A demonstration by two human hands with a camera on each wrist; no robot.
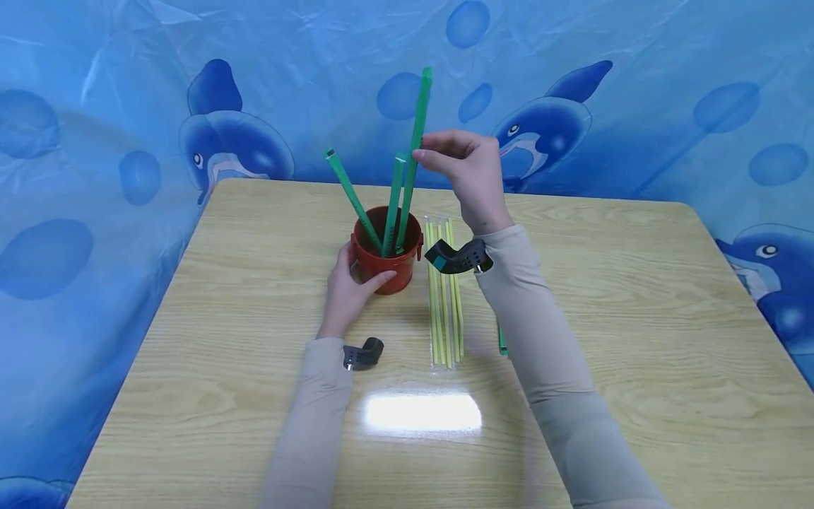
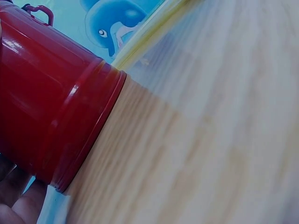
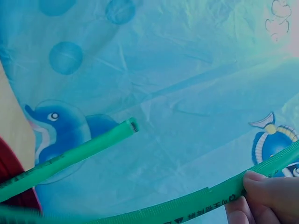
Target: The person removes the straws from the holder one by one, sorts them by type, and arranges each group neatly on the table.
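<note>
A small red metal bucket [image 1: 393, 267] stands upright on the table, its side filling the left part of the left wrist view. My left hand [image 1: 343, 297] grips it from the left and front, the thumb across its near side. My right hand [image 1: 469, 166] pinches a long green wrapped straw [image 1: 422, 106] between thumb and fingers, above the bucket's right rim. The straw's lower end is inside the bucket. Printed characters show on its wrapper [image 3: 205, 210] in the right wrist view. Two more green wrapped straws lean in the bucket, one to the left [image 1: 348, 185] and one near the middle [image 1: 394, 194].
Several yellow straws [image 1: 444, 311] in clear wrappers lie side by side to the right of the bucket. The end of a green item [image 1: 503, 345] shows beside my right forearm, which hides the rest. A blue dolphin-print sheet [image 1: 356, 42] hangs behind the wooden table [image 1: 254, 283].
</note>
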